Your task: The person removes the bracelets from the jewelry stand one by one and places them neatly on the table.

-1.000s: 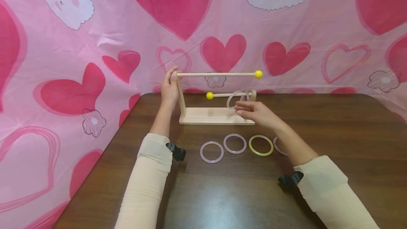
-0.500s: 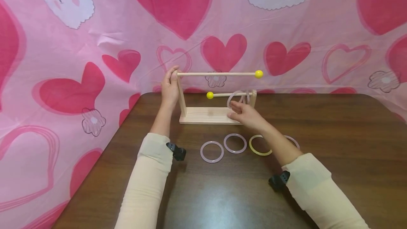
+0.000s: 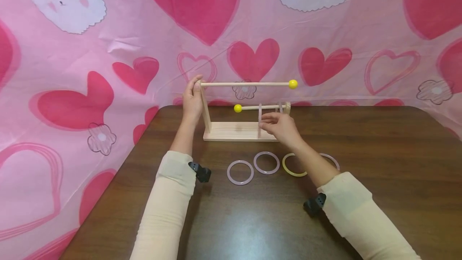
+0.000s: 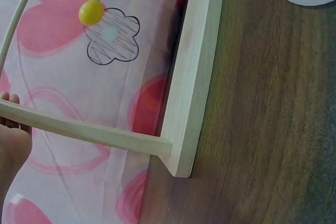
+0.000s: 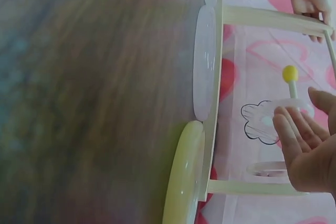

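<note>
My left hand [image 3: 192,101] grips the top of the left upright of a wooden two-armed stand [image 3: 231,131]. The upper rod [image 3: 249,84] ends in a yellow ball [image 3: 293,84] and carries nothing. My right hand [image 3: 283,128] pinches a pale lilac ring [image 3: 260,113] that hangs edge-on around the lower rod [image 3: 249,108]. In the right wrist view, that ring [image 5: 294,103] lies between the thumb and the fingers, partly hidden. More pale rings [image 3: 280,108] sit on the lower rod near the right upright; their number is hard to tell.
On the brown table [image 3: 231,220], in front of the stand, lie a lilac ring [image 3: 240,173], another lilac ring [image 3: 266,163], a yellow ring [image 3: 294,175] and a lilac ring [image 3: 333,159] partly behind my right forearm. A pink heart-patterned cloth [image 3: 325,31] hangs behind.
My right hand has moved left. The ring at its fingers has shifted left along the lower rod and turned from tilted to edge-on. My left hand has stayed on the upright.
</note>
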Action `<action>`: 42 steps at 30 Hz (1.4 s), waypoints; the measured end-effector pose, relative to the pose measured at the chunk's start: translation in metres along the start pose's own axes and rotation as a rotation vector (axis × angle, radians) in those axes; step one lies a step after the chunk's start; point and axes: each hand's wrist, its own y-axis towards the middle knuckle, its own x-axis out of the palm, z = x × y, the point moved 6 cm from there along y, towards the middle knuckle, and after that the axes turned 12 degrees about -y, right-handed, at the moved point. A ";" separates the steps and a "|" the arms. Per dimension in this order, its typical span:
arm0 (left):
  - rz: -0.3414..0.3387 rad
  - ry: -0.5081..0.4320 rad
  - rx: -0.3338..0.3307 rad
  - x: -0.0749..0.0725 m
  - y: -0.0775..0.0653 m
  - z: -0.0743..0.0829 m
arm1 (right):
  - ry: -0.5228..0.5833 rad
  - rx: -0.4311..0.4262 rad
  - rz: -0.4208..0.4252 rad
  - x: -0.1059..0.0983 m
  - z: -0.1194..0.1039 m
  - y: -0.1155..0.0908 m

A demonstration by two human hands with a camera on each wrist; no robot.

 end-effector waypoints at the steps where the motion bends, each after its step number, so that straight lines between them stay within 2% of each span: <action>1: -0.001 -0.002 0.003 0.000 0.000 0.000 | 0.004 0.016 0.020 -0.001 0.001 0.001; 7: -0.010 -0.015 0.011 0.000 0.002 -0.002 | 0.025 0.062 0.102 -0.006 0.004 0.004; 13: -0.004 -0.009 -0.009 0.000 0.002 -0.003 | 0.037 0.066 0.102 -0.006 0.005 0.005; 25: 0.000 -0.015 -0.001 0.000 0.001 -0.003 | 0.057 0.040 0.133 -0.003 0.002 0.007; 32: -0.002 -0.034 0.018 -0.006 0.014 -0.025 | 0.072 0.055 0.136 0.000 0.000 0.008; 35: 0.005 -0.029 0.032 -0.007 0.015 -0.027 | 0.071 0.059 0.134 0.001 0.000 0.008; 40: 0.017 -0.012 0.055 -0.007 0.014 -0.027 | 0.069 0.050 0.133 0.003 -0.002 0.010; 42: 0.012 -0.022 0.040 -0.006 0.011 -0.020 | 0.076 0.047 0.132 0.004 -0.004 0.010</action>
